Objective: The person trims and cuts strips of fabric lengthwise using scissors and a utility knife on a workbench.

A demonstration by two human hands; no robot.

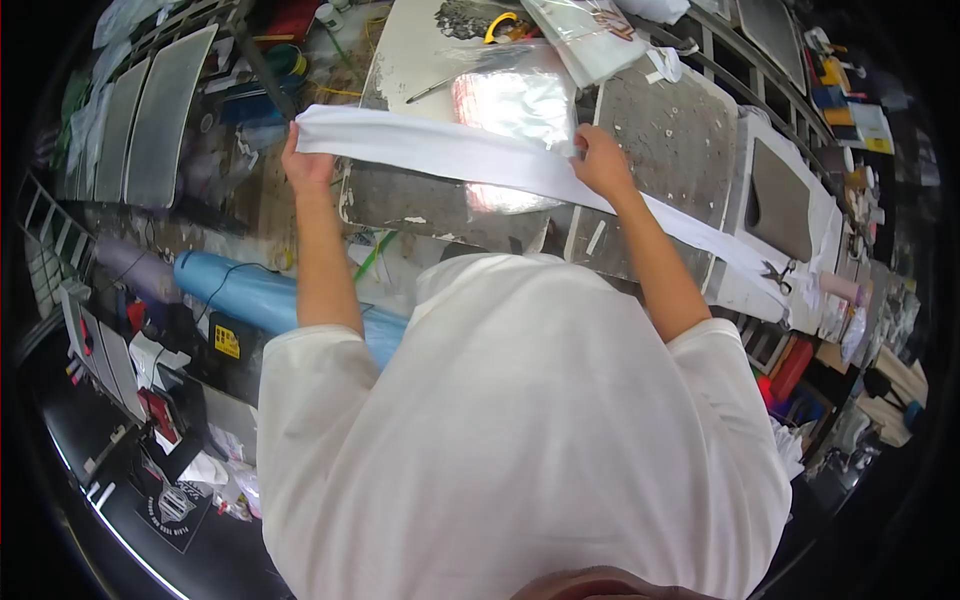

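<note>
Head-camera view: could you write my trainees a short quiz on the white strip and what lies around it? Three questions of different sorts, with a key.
1. Multiple choice. What stretches between the left hand and the right hand?
A) The blue roll
B) The white strip
C) The yellow-handled tool

2. True or false? The white strip passes across the shiny plastic packet.

3. Fill in the gap. Near the white strip's end, beyond the right hand, lies a pair of ______.

Key: 1. B; 2. True; 3. scissors
</note>
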